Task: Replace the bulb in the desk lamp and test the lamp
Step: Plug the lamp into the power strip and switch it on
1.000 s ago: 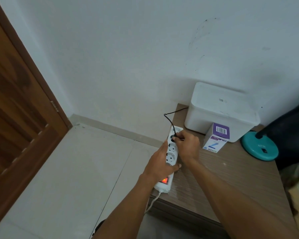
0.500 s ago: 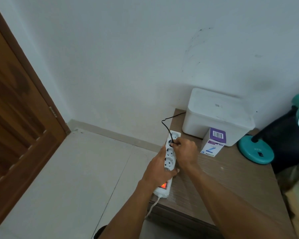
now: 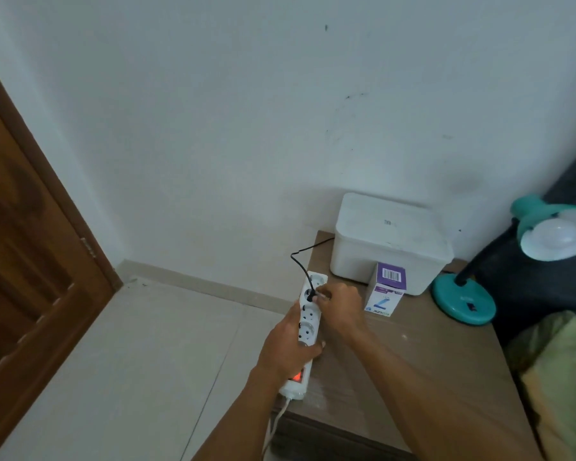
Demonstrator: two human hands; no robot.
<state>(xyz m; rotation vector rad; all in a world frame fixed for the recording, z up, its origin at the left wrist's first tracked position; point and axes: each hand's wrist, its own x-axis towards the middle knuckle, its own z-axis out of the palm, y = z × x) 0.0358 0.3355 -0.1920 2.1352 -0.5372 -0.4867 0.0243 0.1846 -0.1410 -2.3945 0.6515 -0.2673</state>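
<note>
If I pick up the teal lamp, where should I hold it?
Judging by its shape, hold the thin black neck just above the round teal base, coming from the front. The base is wide and flat, and the shade holds a bulb.

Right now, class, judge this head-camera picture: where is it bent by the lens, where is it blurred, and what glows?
Head view: the wide lens bows the door and wall edges; light is dim, flat and bluish; the lamp at the right edge looks soft and blurred; the power strip switch glows orange-red under the left hand.
</note>
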